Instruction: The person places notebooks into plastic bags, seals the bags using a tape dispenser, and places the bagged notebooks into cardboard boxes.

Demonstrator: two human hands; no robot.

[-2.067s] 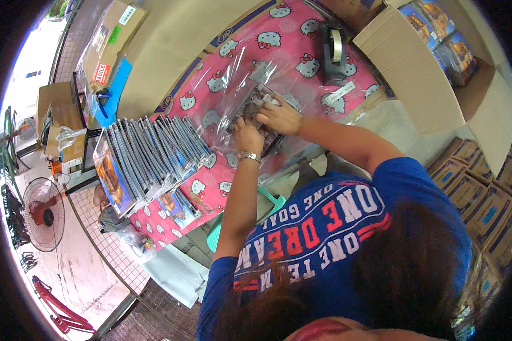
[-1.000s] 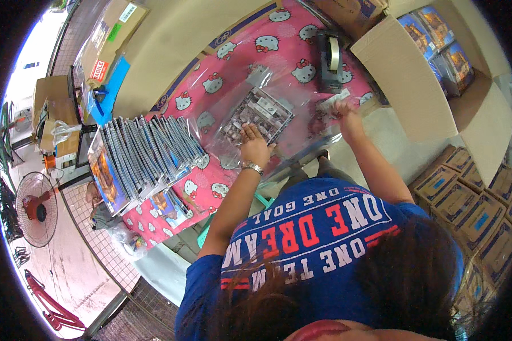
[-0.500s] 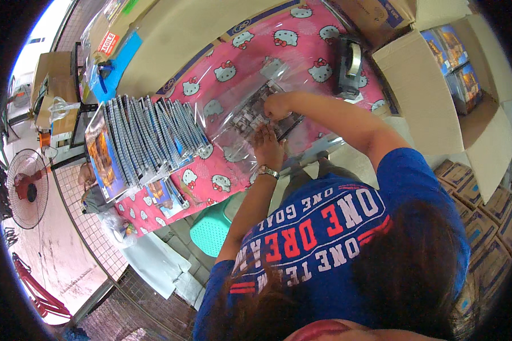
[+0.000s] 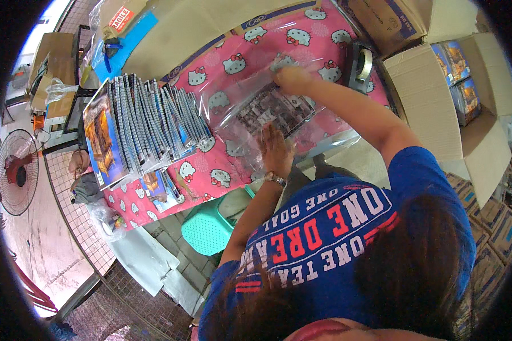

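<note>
A book with a dark black-and-white picture on its cover (image 4: 287,116) lies on the pink patterned table cover (image 4: 233,162), with clear plastic film (image 4: 224,122) spread around it. My left hand (image 4: 276,150) lies flat with fingers stretched out, touching the book's near edge and the film. Beyond the book's far edge, my right hand (image 4: 294,80) is closed, with film bunched at its fingers; the fingertips are partly hidden. To the left stand several spiral-bound books (image 4: 153,122) in a packed row, the end one showing a blue and orange cover.
A black tape dispenser (image 4: 358,68) stands at the table's far right. Beside it is an open cardboard box (image 4: 421,96) holding picture-covered packs. Flattened cardboard (image 4: 193,28) lines the far side. A turquoise stool (image 4: 207,227) is below the near edge, and a fan (image 4: 18,170) stands at left.
My right hand has moved from the book's cover to beyond its far edge, uncovering more of the picture. My left hand stays at the near edge. The whole view has shifted slightly.
</note>
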